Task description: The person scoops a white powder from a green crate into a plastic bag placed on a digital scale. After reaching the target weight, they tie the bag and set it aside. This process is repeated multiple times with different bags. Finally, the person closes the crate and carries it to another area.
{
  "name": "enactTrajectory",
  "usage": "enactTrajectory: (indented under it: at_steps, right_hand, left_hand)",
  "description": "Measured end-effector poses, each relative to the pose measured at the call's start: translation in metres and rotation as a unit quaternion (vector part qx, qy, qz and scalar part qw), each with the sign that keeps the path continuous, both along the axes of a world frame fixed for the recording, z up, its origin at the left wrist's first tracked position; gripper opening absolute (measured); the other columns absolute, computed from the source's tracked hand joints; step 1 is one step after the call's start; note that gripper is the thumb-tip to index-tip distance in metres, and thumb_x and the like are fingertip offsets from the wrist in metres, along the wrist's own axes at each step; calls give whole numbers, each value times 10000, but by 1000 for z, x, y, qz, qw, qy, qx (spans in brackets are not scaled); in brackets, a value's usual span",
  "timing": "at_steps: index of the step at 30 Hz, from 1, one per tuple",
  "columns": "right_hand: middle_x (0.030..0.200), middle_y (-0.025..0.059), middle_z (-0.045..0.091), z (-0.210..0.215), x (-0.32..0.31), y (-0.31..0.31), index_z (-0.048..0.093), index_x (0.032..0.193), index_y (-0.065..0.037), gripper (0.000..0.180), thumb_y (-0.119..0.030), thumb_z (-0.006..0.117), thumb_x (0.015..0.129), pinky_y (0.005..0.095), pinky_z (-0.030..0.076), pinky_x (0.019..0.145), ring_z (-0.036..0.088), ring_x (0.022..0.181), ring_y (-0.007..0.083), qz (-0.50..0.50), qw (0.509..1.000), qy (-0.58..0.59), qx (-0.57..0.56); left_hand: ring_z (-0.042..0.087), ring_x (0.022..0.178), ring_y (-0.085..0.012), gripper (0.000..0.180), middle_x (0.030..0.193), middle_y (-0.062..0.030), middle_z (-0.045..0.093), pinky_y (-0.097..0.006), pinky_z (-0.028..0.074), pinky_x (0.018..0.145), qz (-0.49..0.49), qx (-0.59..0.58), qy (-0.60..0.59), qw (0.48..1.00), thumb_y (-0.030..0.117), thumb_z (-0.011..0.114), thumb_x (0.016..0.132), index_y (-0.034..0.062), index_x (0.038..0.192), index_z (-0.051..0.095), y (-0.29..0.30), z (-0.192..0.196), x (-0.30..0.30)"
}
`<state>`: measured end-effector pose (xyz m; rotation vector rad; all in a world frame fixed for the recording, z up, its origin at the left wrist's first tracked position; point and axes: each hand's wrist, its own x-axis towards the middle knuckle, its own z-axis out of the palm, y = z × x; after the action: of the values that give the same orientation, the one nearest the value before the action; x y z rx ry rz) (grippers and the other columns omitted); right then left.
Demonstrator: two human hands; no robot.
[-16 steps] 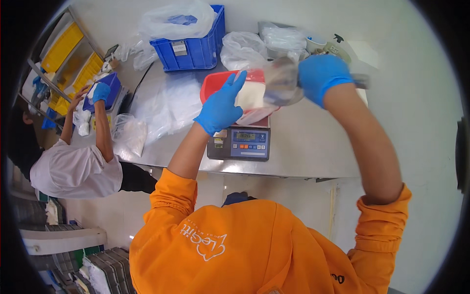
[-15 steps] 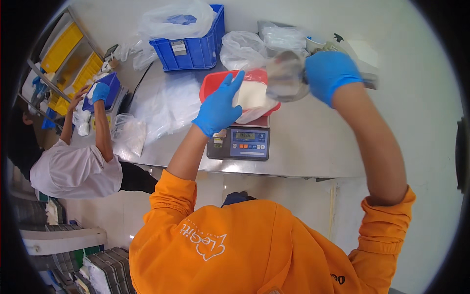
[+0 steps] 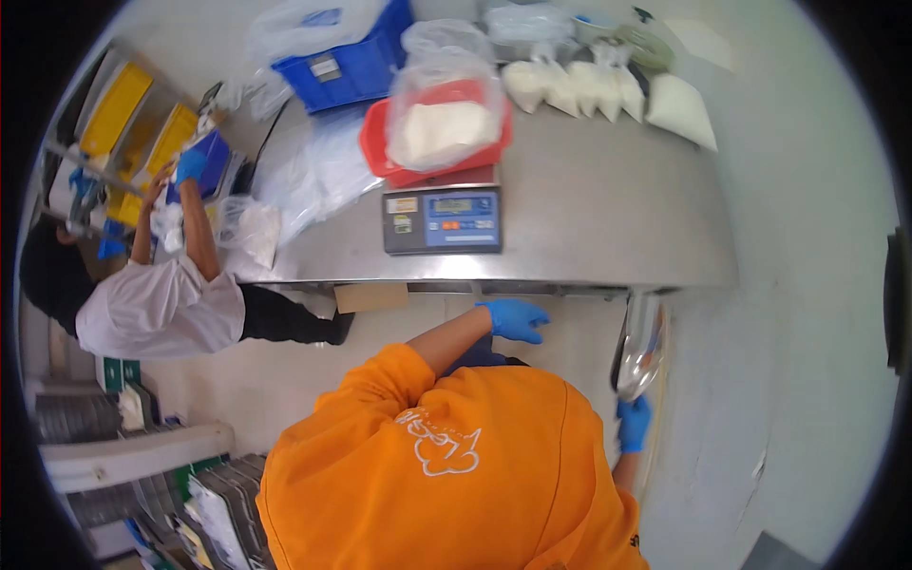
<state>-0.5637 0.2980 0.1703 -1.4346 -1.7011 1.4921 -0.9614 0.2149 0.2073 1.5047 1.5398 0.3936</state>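
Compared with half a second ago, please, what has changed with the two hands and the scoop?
The left hand has left the red tub and drawn back toward the body, with nothing visible in it. The right hand has swung the metal scoop from over the tub, rightward and down past the table's front edge, still holding it. The tub stays on the scale.

Right of the scale point(image 3: 442, 222), the counter point(image 3: 608, 204) leaves open passage. Filled bags point(image 3: 584, 90) stand behind; the red tub point(image 3: 374, 142) obstructs the left.
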Motion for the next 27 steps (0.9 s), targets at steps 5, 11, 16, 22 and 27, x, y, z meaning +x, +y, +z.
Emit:
enactTrajectory:
  at_steps: [5, 11, 16, 22, 27]
  right_hand:
    - [922, 117, 642, -165, 169, -229, 624, 1043, -10, 301, -278, 591, 910, 366, 484, 649, 600, 808, 217, -231, 888, -373, -142]
    - [948, 148, 649, -206, 336, -441, 635, 1064, 12, 398, -335, 585, 875, 413, 495, 678, 618, 816, 264, -674, 589, -288, -340]
    - [881, 199, 695, -170, 319, -493, 666, 963, 91, 439, -311, 620, 793, 444, 486, 696, 639, 741, 315, -947, 235, -116, -187]
    - [829, 250, 681, -207, 225, -465, 689, 896, 43, 419, -351, 704, 754, 462, 514, 666, 688, 766, 359, -930, 194, -148, -276]
    - [1043, 231, 682, -192, 177, -408, 682, 1055, 7, 512, -428, 701, 787, 463, 519, 836, 646, 1018, 386, -874, 180, -43, -450]
  left_hand:
    - [630, 1054, -354, 369, 1117, -220, 658, -446, 481, 904, -90, -167, 179, 965, 333, 521, 897, 87, 1119, 682, -21, -170, 3]
    - [641, 1017, -353, 324, 1092, -186, 669, -444, 501, 869, -253, -262, 223, 904, 319, 540, 880, 83, 1050, 684, 29, -209, 62]
    - [650, 986, -352, 290, 1070, -157, 679, -443, 517, 839, -501, -202, 294, 788, 306, 556, 866, 80, 993, 686, 174, -212, 224]
    - [671, 912, -309, 182, 998, -152, 687, -445, 542, 758, -781, 255, 377, 427, 205, 559, 869, 73, 894, 682, 374, -231, 498]
    - [637, 799, -230, 196, 966, -88, 638, -364, 491, 567, -352, -183, -21, 918, 154, 596, 864, 87, 1048, 610, 386, -220, 775]
